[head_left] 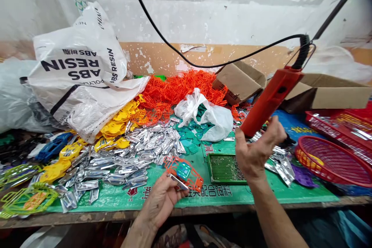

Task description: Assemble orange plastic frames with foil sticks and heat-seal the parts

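Observation:
My left hand (162,193) is closed on an orange plastic car-shaped frame (194,180) near the table's front edge. A teal clear piece (183,171) sits in that frame, and a flat silvery piece (178,182) shows by my thumb. Raised on the right, my right hand (257,151) grips the lower part of a red electric screwdriver (271,100); its tip is hidden behind the hand. Below and left of that hand, a green tray (213,168) holds many tiny dark bits, perhaps screws. Silvery parts (154,141) lie heaped beyond my left hand.
Behind are an orange frame pile (186,89), yellow parts (116,126), a white ABS resin sack (78,66) and a cardboard box (241,79). A red basket (334,159) stands at right. A black cable (180,56) loops across to the screwdriver. Teal pieces (190,139) lie mid-table.

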### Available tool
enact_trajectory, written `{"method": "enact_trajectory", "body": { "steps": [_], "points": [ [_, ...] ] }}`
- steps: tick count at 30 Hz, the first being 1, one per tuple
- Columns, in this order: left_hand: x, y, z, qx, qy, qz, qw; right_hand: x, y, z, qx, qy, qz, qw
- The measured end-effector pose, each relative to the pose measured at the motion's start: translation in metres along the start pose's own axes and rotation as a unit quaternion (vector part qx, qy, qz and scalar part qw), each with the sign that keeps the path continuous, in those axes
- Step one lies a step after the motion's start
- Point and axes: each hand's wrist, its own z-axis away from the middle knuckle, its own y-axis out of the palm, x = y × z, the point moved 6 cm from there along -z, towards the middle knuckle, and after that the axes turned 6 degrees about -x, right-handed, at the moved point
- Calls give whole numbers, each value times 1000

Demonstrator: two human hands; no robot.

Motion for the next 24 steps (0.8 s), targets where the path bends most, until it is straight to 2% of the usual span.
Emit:
{"method": "enact_trajectory", "body": {
  "steps": [1, 2, 3, 4, 5, 6, 8, 12, 16, 20, 24],
  "points": [
    [0, -1, -1, -9, 0, 2, 1000, 9, 2, 8, 2, -36, 7, 999],
    [0, -2, -2, -18, -2, 1, 1000, 17, 10, 17, 43, -53, 5, 998],
    [0, -3, -2, -26, -4, -1, 1000, 24, 23, 27, 125, -59, 2, 990],
    [-1, -4, -2, -34, -6, -5, 999, 30, 41, 41, 233, -57, -1, 971],
    [-1, -4, -2, -41, -5, -9, 999, 36, 62, 59, 363, -55, 2, 930],
    [-1, -5, -2, -46, -3, -13, 999, 41, 78, 74, 448, -57, 0, 892],
    [-2, -7, -1, -51, 5, -16, 999, 49, 104, 96, 543, -57, 3, 838],
    [-3, -12, 1, -44, 17, -27, 999, 52, 143, 119, 625, -29, 42, 779],
    [-4, -17, 2, -38, 26, -33, 998, 49, 163, 130, 665, 26, 59, 744],
    [-6, -21, 1, -36, 33, -32, 998, 40, 170, 135, 686, 102, 14, 720],
    [-8, -19, 0, -26, 41, -32, 998, 30, 160, 134, 688, 204, -58, 694]
  ]
}}
